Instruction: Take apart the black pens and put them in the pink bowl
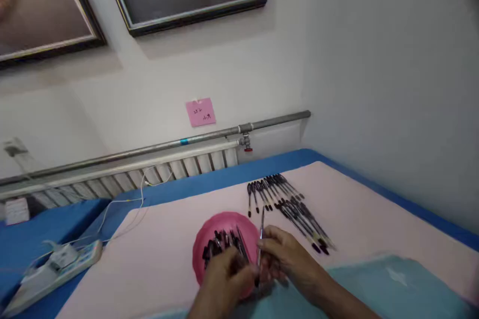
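Pen (261, 232) pinched in your right hand (288, 254), tilted near upright beside the rim of the pink bowl (198, 246). Your left hand (220, 276) is at the bowl, near the pen's lower end; blur hides whether it grips. Loose pens (213, 249) fill part of the bowl; two laid-out groups (307, 222) lie on the pink sheet (157, 249). Judged light, stiff, and likely slick: pinch mid-barrel, as thin barrels may roll.
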A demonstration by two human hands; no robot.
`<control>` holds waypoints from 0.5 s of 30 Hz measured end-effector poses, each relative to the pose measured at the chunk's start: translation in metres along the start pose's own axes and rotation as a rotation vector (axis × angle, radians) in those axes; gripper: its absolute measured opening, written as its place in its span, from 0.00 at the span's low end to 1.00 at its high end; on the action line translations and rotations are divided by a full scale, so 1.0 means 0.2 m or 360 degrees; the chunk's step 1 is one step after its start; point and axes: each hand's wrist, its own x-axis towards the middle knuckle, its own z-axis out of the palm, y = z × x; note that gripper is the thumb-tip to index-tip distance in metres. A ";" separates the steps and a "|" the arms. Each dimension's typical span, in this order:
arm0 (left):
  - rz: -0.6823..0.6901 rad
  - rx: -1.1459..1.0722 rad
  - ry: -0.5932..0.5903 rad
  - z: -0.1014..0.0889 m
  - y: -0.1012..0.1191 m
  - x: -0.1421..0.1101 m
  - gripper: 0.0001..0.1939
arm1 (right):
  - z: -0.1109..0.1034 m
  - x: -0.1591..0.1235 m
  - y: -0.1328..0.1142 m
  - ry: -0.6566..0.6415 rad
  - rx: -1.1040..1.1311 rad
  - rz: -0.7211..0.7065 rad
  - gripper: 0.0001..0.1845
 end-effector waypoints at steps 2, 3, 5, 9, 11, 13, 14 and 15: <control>0.0105 0.0044 0.0025 0.07 0.01 -0.01 0.07 | 0.00 0.00 0.00 0.0023 -0.0004 -0.0015 0.11; 0.0140 0.0049 0.0039 0.10 0.02 -0.01 0.07 | 0.00 0.00 0.00 0.0025 0.0003 -0.0030 0.11; 0.0185 0.0047 0.0094 0.13 0.02 -0.01 0.08 | 0.00 0.00 0.01 0.0009 0.0035 -0.0076 0.12; 0.0113 -0.0296 -0.0042 0.10 -0.01 -0.01 0.16 | -0.01 -0.01 0.00 -0.0107 0.0179 -0.0149 0.13; -0.0013 -0.0588 -0.0271 0.08 -0.03 -0.01 0.21 | -0.01 -0.02 -0.01 -0.0167 0.0299 -0.0142 0.12; -0.0129 -0.0723 -0.0354 0.06 -0.03 -0.01 0.27 | -0.01 -0.02 -0.02 -0.0165 0.0395 -0.0155 0.12; -0.0154 -0.0725 -0.0307 0.06 -0.03 -0.01 0.28 | -0.01 -0.02 -0.03 -0.0140 0.0415 -0.0164 0.12; -0.0143 -0.0702 -0.0196 0.05 -0.03 -0.01 0.28 | -0.01 -0.02 -0.03 -0.0111 0.0411 -0.0169 0.12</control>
